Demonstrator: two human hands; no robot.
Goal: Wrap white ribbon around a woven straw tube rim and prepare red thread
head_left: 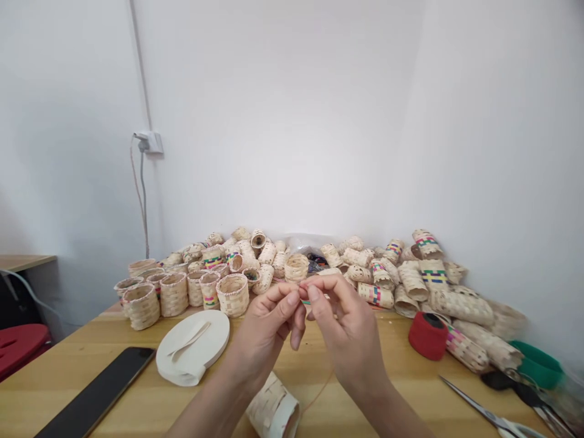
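Observation:
My left hand (269,331) and my right hand (347,328) are raised together above the wooden table (365,395), fingertips pinched and meeting near the centre. A thin thread (319,392) hangs down from the pinch toward the table. What exactly sits between the fingertips is too small to make out. A small woven basket (274,410) lies under my left wrist at the table's near edge.
Several small woven baskets (319,267) are heaped along the wall. A coil of white strip (194,347) and a black phone (98,389) lie at left. A red thread spool (427,334), scissors (488,413) and a green roll (538,365) lie at right.

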